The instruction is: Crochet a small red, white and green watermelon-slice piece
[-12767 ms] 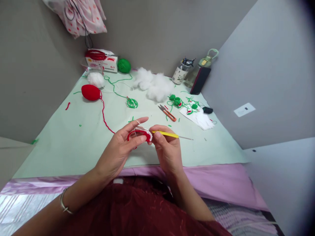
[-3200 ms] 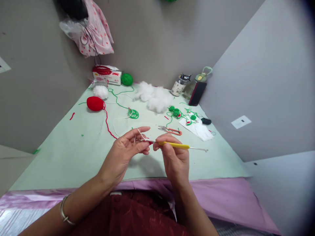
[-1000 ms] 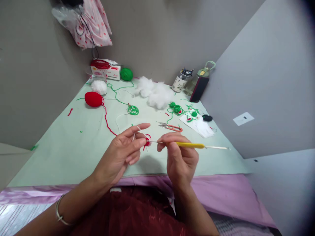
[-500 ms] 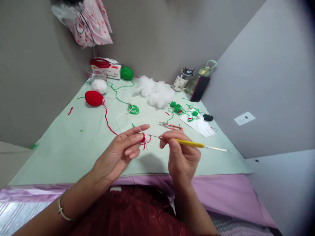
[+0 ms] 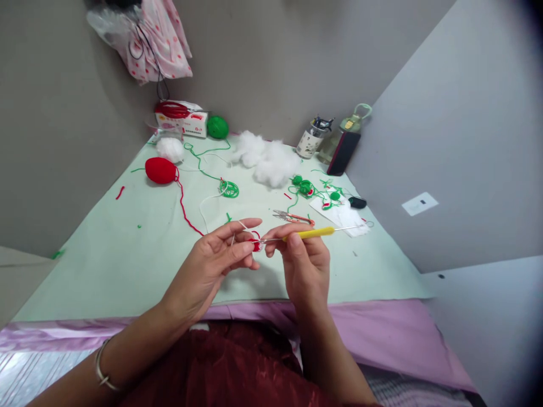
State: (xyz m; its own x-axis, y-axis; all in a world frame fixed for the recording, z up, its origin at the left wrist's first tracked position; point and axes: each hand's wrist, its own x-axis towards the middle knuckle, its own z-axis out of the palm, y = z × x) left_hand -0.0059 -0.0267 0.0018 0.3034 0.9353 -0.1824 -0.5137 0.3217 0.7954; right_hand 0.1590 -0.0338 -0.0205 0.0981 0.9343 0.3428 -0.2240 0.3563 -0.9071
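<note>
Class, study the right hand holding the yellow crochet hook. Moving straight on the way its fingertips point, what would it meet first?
Probably the small red crochet piece pinched in the left hand: the right hand and its crochet hook point left at it, nearly touching, though depth is unclear.

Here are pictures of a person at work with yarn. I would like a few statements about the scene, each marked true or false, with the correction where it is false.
1. The right hand holds a yellow-handled crochet hook. True.
2. The left hand grips the scissors. False: it pinches a small red piece; the scissors lie on the table beyond the hands.
3. The red yarn ball lies left of the white stuffing. True.
4. The green yarn ball sits in the person's lap. False: the green yarn ball is at the table's far edge, beside a box.
</note>
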